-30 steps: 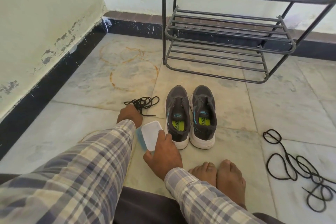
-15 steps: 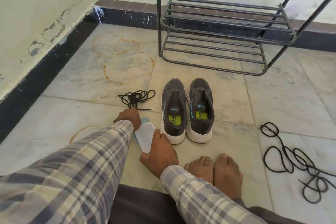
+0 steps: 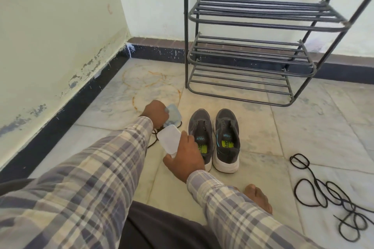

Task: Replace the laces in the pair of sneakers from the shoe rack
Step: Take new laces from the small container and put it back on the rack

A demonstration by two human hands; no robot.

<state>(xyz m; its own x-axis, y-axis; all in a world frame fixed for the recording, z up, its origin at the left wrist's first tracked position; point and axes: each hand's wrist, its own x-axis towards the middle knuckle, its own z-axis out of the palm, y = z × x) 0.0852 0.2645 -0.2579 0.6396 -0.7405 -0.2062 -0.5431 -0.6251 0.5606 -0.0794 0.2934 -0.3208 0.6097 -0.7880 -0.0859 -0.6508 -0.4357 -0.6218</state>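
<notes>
Sneakers (image 3: 214, 139): paired on floor before rack (image 3: 251, 56), apparently unlaced, only insoles inside. Left hand (image 3: 155, 114) gripping bluish pouch (image 3: 173, 115); right hand (image 3: 185, 158) pinching white card (image 3: 169, 141). Contents of either not visible. Probably unpacking: separate gently, hold level, mind lace bundle (image 3: 152, 140) beneath. Loose laces (image 3: 323, 194) well apart, rightward.
</notes>
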